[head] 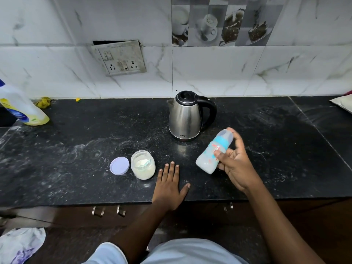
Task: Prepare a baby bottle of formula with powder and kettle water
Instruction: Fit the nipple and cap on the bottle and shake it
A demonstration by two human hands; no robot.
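My right hand (237, 166) grips a capped baby bottle (212, 152) with blue print and milky liquid inside, tilted above the black counter (76, 145). The bottle looks blurred. My left hand (168, 182) lies flat on the counter, fingers spread, holding nothing. Just left of it stands an open glass jar of white powder (143, 164), and its lilac lid (119, 165) lies beside the jar. A steel kettle (185, 119) with a black lid and handle stands behind, lid closed.
A yellow detergent bottle (21, 105) leans at the far left. A wall socket plate (119, 58) sits on the tiled wall. Drawer handles (108, 211) show below the counter edge. A crumpled plastic bag (21, 242) lies on the floor at left.
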